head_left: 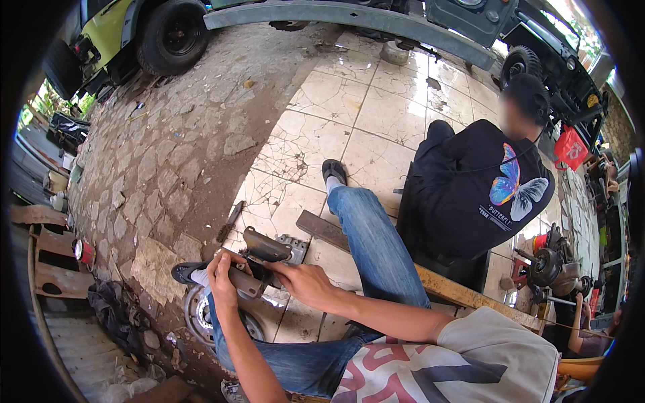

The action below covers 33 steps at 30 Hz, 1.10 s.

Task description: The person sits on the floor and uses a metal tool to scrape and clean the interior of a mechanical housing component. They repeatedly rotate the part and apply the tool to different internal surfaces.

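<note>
My left hand (225, 274) is wrapped round a grey-brown metal bracket (247, 282), held above a steel wheel rim (199, 316) by my foot. My right hand (308, 283) reaches in from the right, its fingers closed at the bracket's far end. What those fingers grip is small and dark, and too hidden to name. Just beyond my hands, a second curved metal bracket (267, 244) lies on the tiles against a metal plate with holes (294, 248). A wire brush (230, 221) rests on the tile edge, farther off.
Someone in a black hoodie (484, 188) sits close on my right, facing away. A flat metal bar (324, 230) lies by my knee, and a yellow beam (470, 295) runs beside me. Parked vehicles with a large tyre (173, 37) stand at the back. A red can (84, 251) is at left.
</note>
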Tool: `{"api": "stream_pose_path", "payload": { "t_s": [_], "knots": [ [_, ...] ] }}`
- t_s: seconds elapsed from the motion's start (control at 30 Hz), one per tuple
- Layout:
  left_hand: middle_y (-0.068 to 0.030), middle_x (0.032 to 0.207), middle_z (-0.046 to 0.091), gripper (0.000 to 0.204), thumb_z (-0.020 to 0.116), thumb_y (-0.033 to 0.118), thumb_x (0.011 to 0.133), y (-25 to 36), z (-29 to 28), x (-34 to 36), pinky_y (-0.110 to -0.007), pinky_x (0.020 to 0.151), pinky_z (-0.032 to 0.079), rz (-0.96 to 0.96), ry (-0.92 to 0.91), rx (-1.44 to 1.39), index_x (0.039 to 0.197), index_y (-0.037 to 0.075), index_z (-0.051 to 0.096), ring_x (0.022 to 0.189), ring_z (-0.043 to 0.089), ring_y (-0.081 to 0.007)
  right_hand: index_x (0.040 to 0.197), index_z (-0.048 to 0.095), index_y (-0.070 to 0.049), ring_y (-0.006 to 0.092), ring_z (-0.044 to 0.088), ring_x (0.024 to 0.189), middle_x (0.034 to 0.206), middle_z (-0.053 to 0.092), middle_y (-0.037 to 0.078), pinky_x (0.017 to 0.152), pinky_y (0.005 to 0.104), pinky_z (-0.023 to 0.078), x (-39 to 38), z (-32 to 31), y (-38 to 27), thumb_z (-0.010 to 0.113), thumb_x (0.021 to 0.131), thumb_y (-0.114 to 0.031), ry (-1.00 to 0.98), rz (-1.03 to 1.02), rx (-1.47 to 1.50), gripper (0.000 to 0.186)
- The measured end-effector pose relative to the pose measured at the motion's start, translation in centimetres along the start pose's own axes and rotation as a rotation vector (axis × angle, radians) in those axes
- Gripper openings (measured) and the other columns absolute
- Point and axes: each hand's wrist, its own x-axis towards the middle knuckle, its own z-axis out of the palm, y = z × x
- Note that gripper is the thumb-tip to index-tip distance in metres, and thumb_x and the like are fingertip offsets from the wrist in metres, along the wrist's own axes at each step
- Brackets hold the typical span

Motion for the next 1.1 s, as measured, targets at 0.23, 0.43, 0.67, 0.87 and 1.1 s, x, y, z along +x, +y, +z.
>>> {"api": "stream_pose_path", "payload": {
  "t_s": [0.23,0.43,0.67,0.87,1.1],
  "knots": [
    [-0.0119,0.064,0.061,0.044,0.048,0.033,0.097,-0.9,0.8,-0.7,-0.03,0.055,0.045,0.03,0.01,0.022,0.076,-0.004,0.061,0.057,0.058,-0.0181,0.13,0.06,-0.016,0.0331,0.067,0.061,0.074,0.069,0.015,0.053,0.0432,0.052,0.4,-0.5,-0.2,0.059,0.093,-0.014,-0.013,-0.008,-0.006,0.037],
    [-0.0117,0.062,0.061,0.047,0.047,0.033,0.098,-0.3,0.7,0.1,-0.029,0.052,0.045,0.023,0.056,-0.01,0.076,-0.005,0.061,0.054,0.059,-0.018,0.132,0.058,-0.015,0.0322,0.066,0.058,0.07,0.068,0.015,0.05,0.0429,0.052,-0.5,0.4,1.2,0.06,0.092,-0.015,0.056,-0.095,-0.06,0.041],
    [-0.0114,0.064,0.061,0.045,0.049,0.033,0.098,-0.3,0.2,0.1,-0.029,0.055,0.045,-0.004,0.077,-0.013,0.076,-0.004,0.061,0.057,0.059,-0.0176,0.135,0.055,-0.014,0.033,0.066,0.058,0.069,0.067,0.015,0.05,0.0434,0.052,-0.9,0.0,0.7,0.057,0.093,-0.015,0.021,-0.093,-0.037,0.042],
    [-0.0124,0.063,0.061,0.047,0.047,0.035,0.099,-1.1,0.5,0.1,-0.029,0.052,0.046,0.068,0.067,-0.003,0.076,-0.004,0.061,0.053,0.059,-0.0193,0.132,0.057,-0.014,0.0346,0.066,0.061,0.068,0.066,0.017,0.054,0.0456,0.053,-0.4,-0.4,0.3,0.057,0.093,-0.015,0.002,-0.074,0.016,0.04],
    [-0.0151,0.066,0.063,0.045,0.046,0.034,0.098,-1.4,-1.0,1.0,-0.031,0.055,0.047,0.096,0.128,0.053,0.077,-0.002,0.062,0.056,0.059,-0.0213,0.126,0.06,-0.015,0.0351,0.066,0.059,0.071,0.067,0.016,0.054,0.0451,0.053,-0.6,0.5,1.4,0.06,0.091,-0.016,0.034,-0.09,-0.001,0.035]
  ]
}}
